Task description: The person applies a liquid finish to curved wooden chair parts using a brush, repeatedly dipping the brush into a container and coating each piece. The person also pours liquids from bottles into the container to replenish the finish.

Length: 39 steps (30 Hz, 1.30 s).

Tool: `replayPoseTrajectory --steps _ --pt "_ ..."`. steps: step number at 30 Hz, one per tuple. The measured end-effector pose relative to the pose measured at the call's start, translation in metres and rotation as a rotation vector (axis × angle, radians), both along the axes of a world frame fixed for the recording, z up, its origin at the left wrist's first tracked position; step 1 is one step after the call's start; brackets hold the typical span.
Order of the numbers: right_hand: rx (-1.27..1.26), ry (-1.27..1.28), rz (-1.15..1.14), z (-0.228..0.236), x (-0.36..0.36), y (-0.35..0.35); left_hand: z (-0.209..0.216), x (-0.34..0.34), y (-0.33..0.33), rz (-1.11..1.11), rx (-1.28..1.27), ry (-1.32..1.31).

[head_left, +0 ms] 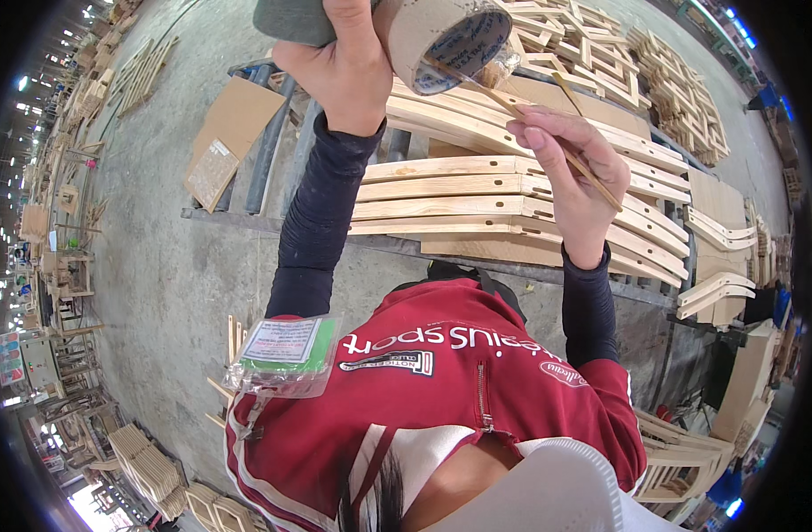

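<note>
My left hand (344,75) is raised at the top of the view, closed about a large roll of beige tape (392,44). The roll's printed inner core faces right. A dark grey-green piece (292,21) shows at the hand's left side; the picture's edge cuts it off. My right hand (583,173) is closed, thumb and fingers pinching a thin brownish strip (486,91) that runs from the roll down past the palm. Whether this is tape seen edge-on, I cannot tell. Below both hands lie several long pale wooden slats (441,186) with small slots.
The slats rest on a roller conveyor (268,146) with cardboard sheets (233,120). Wooden frames (583,49) are piled beyond it. Curved wooden pieces (721,229) lie at the right. Stacked wooden parts (144,461) stand lower left on the concrete floor (166,257).
</note>
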State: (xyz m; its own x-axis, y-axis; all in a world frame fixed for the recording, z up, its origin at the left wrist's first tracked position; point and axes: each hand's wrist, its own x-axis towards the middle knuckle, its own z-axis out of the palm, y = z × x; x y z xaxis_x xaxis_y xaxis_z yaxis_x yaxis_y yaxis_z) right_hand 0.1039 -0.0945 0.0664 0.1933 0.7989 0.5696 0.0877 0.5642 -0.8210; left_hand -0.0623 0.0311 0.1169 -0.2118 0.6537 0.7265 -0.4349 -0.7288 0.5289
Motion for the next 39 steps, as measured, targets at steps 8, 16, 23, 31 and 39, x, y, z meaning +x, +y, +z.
replayPoseTrajectory --steps 8,16,23,31,39 --pt "0.064 0.047 -0.008 0.003 0.004 0.003 0.005 0.002 0.0 0.029 0.023 0.038" --pt "0.044 0.086 0.094 0.007 0.014 0.001 0.022 0.007 -0.013 0.028 -0.099 0.021" --pt "0.082 0.044 0.112 0.006 0.013 0.007 0.015 0.013 0.004 0.014 0.085 -0.036" --pt "0.201 -0.082 -0.094 0.001 0.014 0.01 0.015 0.01 0.01 -0.001 0.141 0.006" --pt "0.136 -0.031 -0.065 -0.005 0.0 0.004 0.016 0.013 0.006 0.059 0.119 -0.002"
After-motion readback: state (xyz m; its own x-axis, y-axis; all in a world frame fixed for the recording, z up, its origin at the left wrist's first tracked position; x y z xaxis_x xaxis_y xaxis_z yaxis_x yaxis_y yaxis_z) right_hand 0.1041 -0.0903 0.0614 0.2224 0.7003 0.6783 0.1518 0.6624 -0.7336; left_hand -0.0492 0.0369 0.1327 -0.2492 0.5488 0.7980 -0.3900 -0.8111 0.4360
